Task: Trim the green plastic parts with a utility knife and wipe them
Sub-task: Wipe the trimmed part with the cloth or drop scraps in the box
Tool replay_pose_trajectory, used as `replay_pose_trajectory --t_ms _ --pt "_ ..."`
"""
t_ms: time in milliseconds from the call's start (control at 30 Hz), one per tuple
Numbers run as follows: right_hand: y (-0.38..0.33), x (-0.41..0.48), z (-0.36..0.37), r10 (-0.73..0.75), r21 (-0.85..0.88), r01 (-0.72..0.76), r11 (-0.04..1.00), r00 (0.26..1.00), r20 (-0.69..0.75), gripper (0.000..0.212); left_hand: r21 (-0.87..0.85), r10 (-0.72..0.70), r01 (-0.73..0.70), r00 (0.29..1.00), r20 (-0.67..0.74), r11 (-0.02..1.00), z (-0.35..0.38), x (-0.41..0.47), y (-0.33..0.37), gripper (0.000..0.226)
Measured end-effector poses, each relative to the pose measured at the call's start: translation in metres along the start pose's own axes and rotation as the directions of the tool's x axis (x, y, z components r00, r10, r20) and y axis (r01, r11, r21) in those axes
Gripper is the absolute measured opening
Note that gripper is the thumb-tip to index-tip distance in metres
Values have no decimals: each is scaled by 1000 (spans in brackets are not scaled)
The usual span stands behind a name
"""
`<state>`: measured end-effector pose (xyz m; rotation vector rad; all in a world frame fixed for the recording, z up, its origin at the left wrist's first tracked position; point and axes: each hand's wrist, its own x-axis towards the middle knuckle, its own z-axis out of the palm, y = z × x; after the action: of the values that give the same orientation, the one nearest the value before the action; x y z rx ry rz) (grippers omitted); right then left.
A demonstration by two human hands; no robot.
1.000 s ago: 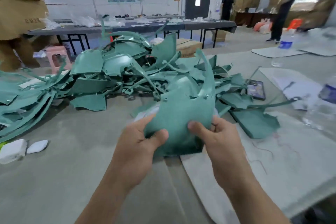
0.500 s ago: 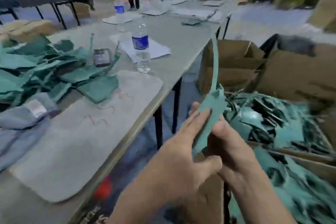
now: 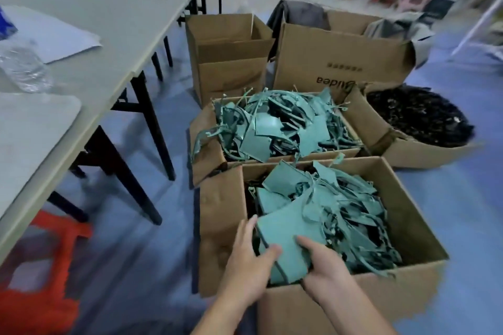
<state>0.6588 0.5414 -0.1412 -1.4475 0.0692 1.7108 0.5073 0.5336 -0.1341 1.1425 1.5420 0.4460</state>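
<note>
I hold a flat green plastic part (image 3: 285,236) low over the near-left corner of a cardboard box (image 3: 413,277) on the floor. The box is filled with several similar green parts (image 3: 334,198). My left hand (image 3: 249,255) grips the part's left edge, thumb on top. Gripping the lower right edge is my right hand (image 3: 324,264), its thumb also on the upper face. No utility knife or wiping cloth is in view.
Behind it, a second box (image 3: 206,130) holds more green parts; to its right is a box of black pieces (image 3: 419,117). Two more cardboard boxes (image 3: 231,62) stand further back. The grey table (image 3: 114,24) with a water bottle (image 3: 21,65) is left; a red stool (image 3: 49,280) stands beneath.
I have turned right from the table to the boxes on the floor. The green part, held up in both hands earlier, has come down into the near box.
</note>
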Motion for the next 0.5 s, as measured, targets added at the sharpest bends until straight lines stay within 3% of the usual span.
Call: replay_pose_trajectory --t_ms 67,133,233,333,400,500 --pt "1 6 -9 61 -11 -62 998 997 -38 24 -198 -204 207 978 37 958 10 11 -17 80" --pt "4 13 -17 138 -77 -142 987 989 -60 23 -384 -267 331 940 210 862 22 20 -25 55" --pt "0 26 -25 173 -156 -186 970 981 -91 21 -398 -205 305 939 275 865 28 24 -18 41" --pt "-25 46 -32 44 -127 -61 990 989 -138 21 -416 -156 264 949 274 870 27 27 7 33" --pt "-44 62 -36 -11 -6 10 1000 992 -127 33 -410 -125 230 955 268 882 21 27 19 50" --pt "-49 82 -44 57 26 -55 998 992 -112 52 -358 -108 184 969 223 915 7 26 20 70"
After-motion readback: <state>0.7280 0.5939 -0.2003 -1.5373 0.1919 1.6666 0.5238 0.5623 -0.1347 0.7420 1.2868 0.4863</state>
